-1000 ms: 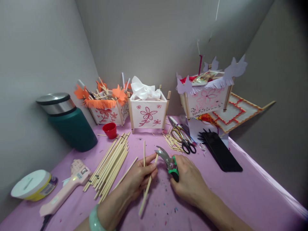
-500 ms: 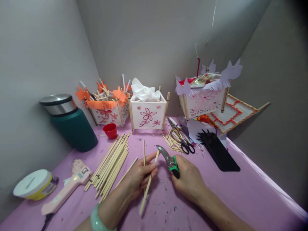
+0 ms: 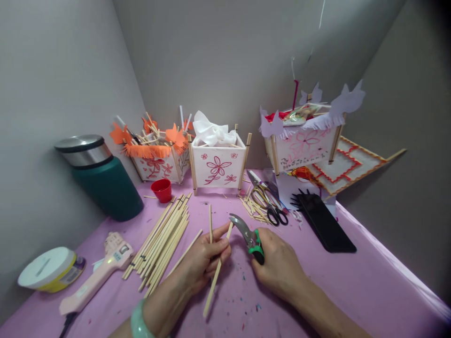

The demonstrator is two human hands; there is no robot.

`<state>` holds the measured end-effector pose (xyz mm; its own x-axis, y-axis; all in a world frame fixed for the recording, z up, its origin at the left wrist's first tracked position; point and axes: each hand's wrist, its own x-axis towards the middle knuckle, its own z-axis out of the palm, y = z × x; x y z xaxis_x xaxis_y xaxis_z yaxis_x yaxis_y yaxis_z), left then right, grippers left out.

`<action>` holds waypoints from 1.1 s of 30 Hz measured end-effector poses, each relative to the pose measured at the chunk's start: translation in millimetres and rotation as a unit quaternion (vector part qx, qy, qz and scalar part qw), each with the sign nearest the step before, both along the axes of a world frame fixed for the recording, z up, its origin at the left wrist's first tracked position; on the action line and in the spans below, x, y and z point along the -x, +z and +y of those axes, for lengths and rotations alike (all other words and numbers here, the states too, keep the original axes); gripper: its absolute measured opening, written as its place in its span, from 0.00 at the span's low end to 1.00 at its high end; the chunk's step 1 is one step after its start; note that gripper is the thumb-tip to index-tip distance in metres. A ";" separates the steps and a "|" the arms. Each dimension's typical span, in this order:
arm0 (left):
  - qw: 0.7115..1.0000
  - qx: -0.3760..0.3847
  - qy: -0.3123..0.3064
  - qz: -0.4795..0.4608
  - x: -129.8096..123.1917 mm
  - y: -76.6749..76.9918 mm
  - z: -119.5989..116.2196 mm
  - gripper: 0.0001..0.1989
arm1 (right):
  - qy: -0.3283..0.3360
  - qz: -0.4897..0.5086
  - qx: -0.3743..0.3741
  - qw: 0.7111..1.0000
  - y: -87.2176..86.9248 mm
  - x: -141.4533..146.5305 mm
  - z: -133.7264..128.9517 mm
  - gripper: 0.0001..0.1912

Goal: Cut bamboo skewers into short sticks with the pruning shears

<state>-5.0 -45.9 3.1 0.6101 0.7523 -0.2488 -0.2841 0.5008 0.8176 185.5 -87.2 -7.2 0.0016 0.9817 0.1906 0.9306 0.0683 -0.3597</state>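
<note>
Between the fingers of my left hand (image 3: 208, 256) are two thin wooden sticks, one upright stick (image 3: 210, 220) and one slanted stick (image 3: 216, 281) that crosses in front. My right hand (image 3: 276, 260) is closed around green-and-black pruning shears (image 3: 248, 237). Their curved metal blade lies close to the top end of the slanted stick; whether it touches, I cannot tell. A pile of wooden sticks (image 3: 165, 239) lies left of my left hand, some bundled with dark bands. Short cut stick pieces (image 3: 254, 211) lie beyond the shears.
Left stand a teal bottle (image 3: 105, 185), a pink glue gun (image 3: 100, 272) and a white-lidded tub (image 3: 47, 270). A red cup (image 3: 162, 191) and decorated boxes, including a white flowered box (image 3: 217, 166), line the back. Scissors (image 3: 269, 204) and a black phone (image 3: 326, 223) lie right.
Both hands keep nearly the same pose, with the shears still at the slanted stick's top. The view has shifted slightly.
</note>
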 end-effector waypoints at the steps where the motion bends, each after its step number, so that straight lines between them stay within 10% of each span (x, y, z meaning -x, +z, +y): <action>1: 1.000 0.000 -0.004 -0.002 -0.8 1.1 -0.5 0.28 | -0.004 -0.002 0.005 1.000 -0.7 -0.4 1.0 0.08; 8: 0.998 -0.052 0.023 0.026 4.2 15.9 4.8 0.27 | 0.003 0.138 -0.015 0.990 11.0 -10.0 2.7 0.09; 15: 0.942 -0.227 0.181 0.168 45.2 42.3 21.4 0.19 | 0.050 0.549 0.018 0.834 28.5 -26.4 4.7 0.23; 20: 0.771 -0.354 0.155 0.507 52.8 43.1 23.8 0.10 | 0.054 0.626 0.018 0.778 31.8 -26.7 3.0 0.25; 23: 0.629 -0.384 0.059 0.673 48.0 37.7 22.0 0.08 | 0.051 0.593 0.041 0.803 32.5 -24.1 2.8 0.24; 25: 0.583 -0.369 0.018 0.723 44.7 33.1 20.7 0.07 | 0.041 0.563 0.055 0.823 32.1 -23.0 3.8 0.24; 33: 0.611 -0.343 0.060 0.711 47.0 48.2 19.6 0.08 | 0.081 0.557 0.063 0.824 28.1 -24.1 6.7 0.25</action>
